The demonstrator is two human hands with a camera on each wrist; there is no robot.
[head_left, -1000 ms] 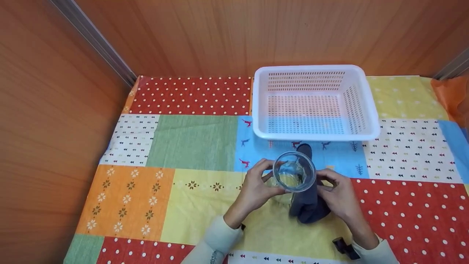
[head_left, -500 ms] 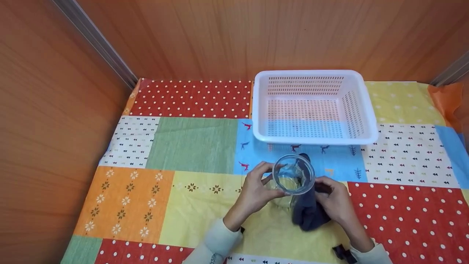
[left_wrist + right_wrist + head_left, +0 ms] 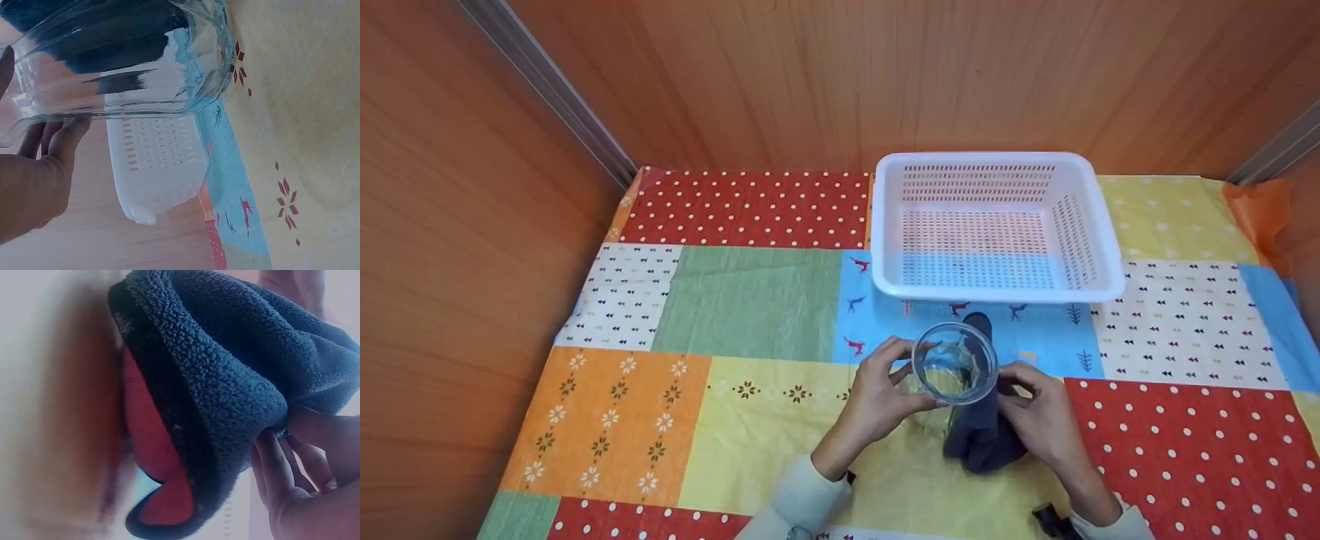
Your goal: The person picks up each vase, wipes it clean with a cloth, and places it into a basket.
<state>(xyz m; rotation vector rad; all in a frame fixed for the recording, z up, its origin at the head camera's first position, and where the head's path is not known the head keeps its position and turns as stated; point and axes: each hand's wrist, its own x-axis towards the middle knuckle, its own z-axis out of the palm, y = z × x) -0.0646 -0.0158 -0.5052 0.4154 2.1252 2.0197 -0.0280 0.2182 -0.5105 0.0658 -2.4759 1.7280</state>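
Note:
A clear glass jar (image 3: 952, 375) is gripped near its rim by my left hand (image 3: 877, 394), fingers on the far side and thumb on the near side. In the left wrist view, the jar (image 3: 129, 73) shows faceted walls and a thick base, close over the tablecloth. My right hand (image 3: 1042, 412) pinches a dark grey cloth (image 3: 986, 431) against the jar's right side. The right wrist view shows the cloth (image 3: 225, 377) as fluffy, with a black edge band and a pink-red underside; fingers and thumb (image 3: 315, 427) squeeze a fold of it.
Behind the hands stands a white perforated plastic basket (image 3: 997, 292) with nothing in it. A patchwork tablecloth (image 3: 757, 300) covers the table. Wooden panels (image 3: 810, 82) rise at the back and left. An orange piece of fabric (image 3: 1260, 217) lies at the far right corner.
The whole head view has shifted slightly, so basket and table sit lower. Both hands keep their hold on jar and cloth; the cloth's folds have changed a little.

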